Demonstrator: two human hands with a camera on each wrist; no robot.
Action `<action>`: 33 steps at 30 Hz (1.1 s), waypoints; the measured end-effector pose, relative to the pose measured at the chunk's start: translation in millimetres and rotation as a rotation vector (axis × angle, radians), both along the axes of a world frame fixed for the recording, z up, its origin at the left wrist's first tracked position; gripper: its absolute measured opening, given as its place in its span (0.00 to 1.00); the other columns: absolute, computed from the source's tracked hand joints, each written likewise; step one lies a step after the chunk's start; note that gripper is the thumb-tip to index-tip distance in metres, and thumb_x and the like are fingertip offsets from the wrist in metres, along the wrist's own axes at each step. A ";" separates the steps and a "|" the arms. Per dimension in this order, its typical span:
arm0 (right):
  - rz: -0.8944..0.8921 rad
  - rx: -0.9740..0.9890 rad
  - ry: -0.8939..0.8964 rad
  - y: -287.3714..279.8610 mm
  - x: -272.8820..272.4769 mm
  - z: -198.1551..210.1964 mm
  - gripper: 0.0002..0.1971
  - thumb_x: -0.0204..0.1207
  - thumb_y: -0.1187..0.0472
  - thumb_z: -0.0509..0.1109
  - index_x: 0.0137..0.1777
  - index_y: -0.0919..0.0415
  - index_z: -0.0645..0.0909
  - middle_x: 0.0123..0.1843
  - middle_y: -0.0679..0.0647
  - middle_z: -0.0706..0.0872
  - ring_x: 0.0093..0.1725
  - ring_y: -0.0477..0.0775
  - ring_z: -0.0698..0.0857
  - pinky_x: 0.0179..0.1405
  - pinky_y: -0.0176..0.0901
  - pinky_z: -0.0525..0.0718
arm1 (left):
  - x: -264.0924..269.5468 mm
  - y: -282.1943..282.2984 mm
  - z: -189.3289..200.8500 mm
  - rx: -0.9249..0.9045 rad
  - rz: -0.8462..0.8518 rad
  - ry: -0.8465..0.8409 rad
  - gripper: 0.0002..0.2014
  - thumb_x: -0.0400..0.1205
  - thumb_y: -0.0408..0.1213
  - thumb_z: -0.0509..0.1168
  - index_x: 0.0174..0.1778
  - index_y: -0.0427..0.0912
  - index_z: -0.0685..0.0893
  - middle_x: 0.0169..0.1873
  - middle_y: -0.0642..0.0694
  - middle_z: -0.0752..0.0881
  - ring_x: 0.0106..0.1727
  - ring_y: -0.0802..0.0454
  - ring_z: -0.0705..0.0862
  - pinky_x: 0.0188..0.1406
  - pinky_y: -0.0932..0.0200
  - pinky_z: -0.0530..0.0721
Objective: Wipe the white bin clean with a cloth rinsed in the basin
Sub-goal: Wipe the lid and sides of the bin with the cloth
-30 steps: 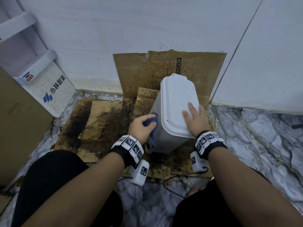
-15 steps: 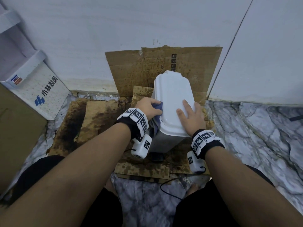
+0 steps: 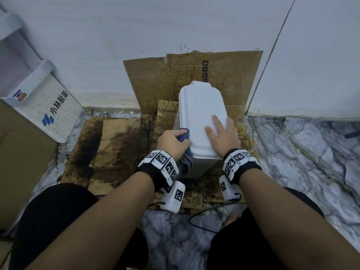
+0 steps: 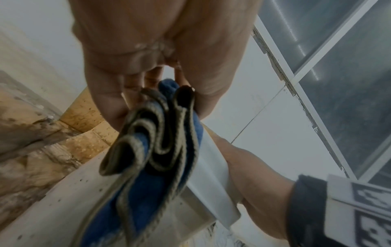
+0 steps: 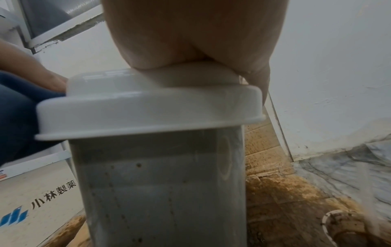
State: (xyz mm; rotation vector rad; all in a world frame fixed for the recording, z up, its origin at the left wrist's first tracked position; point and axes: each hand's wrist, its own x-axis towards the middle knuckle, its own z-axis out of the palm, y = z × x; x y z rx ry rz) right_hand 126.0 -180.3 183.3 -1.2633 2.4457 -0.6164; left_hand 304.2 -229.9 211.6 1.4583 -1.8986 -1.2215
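Observation:
The white bin [image 3: 198, 114] stands upright on stained cardboard, lid closed, in the middle of the head view. My left hand [image 3: 172, 141] grips a bunched blue cloth [image 3: 184, 137] and holds it against the lid's left edge; a tail of cloth hangs down the bin's side. In the left wrist view the folded cloth [image 4: 152, 150] fills the centre, pinched between the fingers, beside the lid rim [image 4: 213, 192]. My right hand [image 3: 222, 133] lies flat on the lid's near right part, fingers straight. The right wrist view shows the palm on the lid [image 5: 148, 103] and the speckled bin wall [image 5: 165, 192].
Stained cardboard [image 3: 116, 152] covers the floor and leans against the white wall [image 3: 136, 36]. A white box with blue print [image 3: 48, 106] stands at the left, a brown carton [image 3: 19, 162] beside it. Marble floor [image 3: 302, 162] lies to the right. A round drain [image 5: 347, 224] sits near the bin.
My left hand with the cloth has moved up the bin's left side to the lid's edge. The right hand stays flat on the lid. The head view has shifted slightly.

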 end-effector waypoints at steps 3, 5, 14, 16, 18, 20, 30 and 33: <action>-0.001 0.007 -0.007 -0.4 1.8 1.1 0.30 0.79 0.32 0.49 0.81 0.34 0.53 0.86 0.53 0.48 0.84 0.61 0.53 0.77 0.66 0.60 | 2.3 10.2 -7.3 0.093 0.057 0.092 0.22 0.76 0.39 0.73 0.67 0.48 0.85 0.64 0.49 0.86 0.64 0.50 0.84 0.67 0.52 0.82; 0.002 0.010 -0.008 -0.5 2.4 1.7 0.30 0.79 0.32 0.49 0.81 0.34 0.53 0.86 0.53 0.48 0.84 0.61 0.53 0.77 0.66 0.60 | 2.5 18.2 -10.7 0.173 0.097 0.173 0.23 0.75 0.39 0.74 0.68 0.48 0.84 0.64 0.48 0.86 0.64 0.51 0.84 0.68 0.51 0.82; 0.049 0.041 -0.090 -0.6 -3.3 5.0 0.32 0.80 0.32 0.51 0.82 0.35 0.51 0.87 0.54 0.43 0.85 0.62 0.48 0.80 0.65 0.55 | -1.4 45.7 -14.3 0.434 0.254 0.442 0.24 0.74 0.32 0.76 0.68 0.43 0.84 0.62 0.42 0.86 0.59 0.43 0.87 0.62 0.43 0.85; 0.067 0.045 -0.115 0.0 -5.9 5.5 0.33 0.79 0.32 0.52 0.83 0.36 0.50 0.87 0.55 0.41 0.85 0.62 0.46 0.81 0.65 0.53 | -2.2 48.5 -16.2 0.486 0.277 0.465 0.23 0.74 0.33 0.76 0.66 0.45 0.85 0.60 0.40 0.87 0.56 0.42 0.88 0.60 0.42 0.86; 0.080 0.051 -0.135 0.0 -9.0 5.7 0.34 0.79 0.31 0.53 0.83 0.36 0.49 0.87 0.55 0.40 0.85 0.62 0.45 0.81 0.65 0.52 | -3.4 50.9 -17.9 0.532 0.288 0.495 0.23 0.74 0.32 0.77 0.65 0.46 0.85 0.60 0.39 0.87 0.55 0.41 0.88 0.59 0.42 0.86; 0.090 0.062 -0.157 -0.1 -12.5 6.2 0.35 0.78 0.31 0.54 0.83 0.36 0.49 0.86 0.56 0.39 0.85 0.63 0.44 0.82 0.63 0.51 | -5.5 55.1 -18.0 0.556 0.280 0.511 0.22 0.74 0.31 0.76 0.66 0.44 0.85 0.61 0.40 0.86 0.56 0.41 0.87 0.61 0.43 0.86; 0.134 0.069 -0.187 2.4 -19.9 6.4 0.35 0.79 0.34 0.56 0.84 0.38 0.49 0.86 0.56 0.37 0.85 0.63 0.43 0.82 0.60 0.48 | -22.8 69.7 -25.2 0.603 0.136 0.434 0.20 0.75 0.31 0.74 0.64 0.45 0.87 0.60 0.41 0.88 0.60 0.43 0.87 0.65 0.44 0.83; 0.127 0.057 -0.192 4.4 -24.4 5.8 0.35 0.79 0.34 0.57 0.84 0.38 0.50 0.86 0.56 0.38 0.85 0.62 0.44 0.83 0.58 0.48 | -8.7 71.9 -33.0 0.626 0.089 0.379 0.16 0.74 0.25 0.73 0.58 0.40 0.89 0.54 0.37 0.90 0.59 0.41 0.87 0.65 0.46 0.83</action>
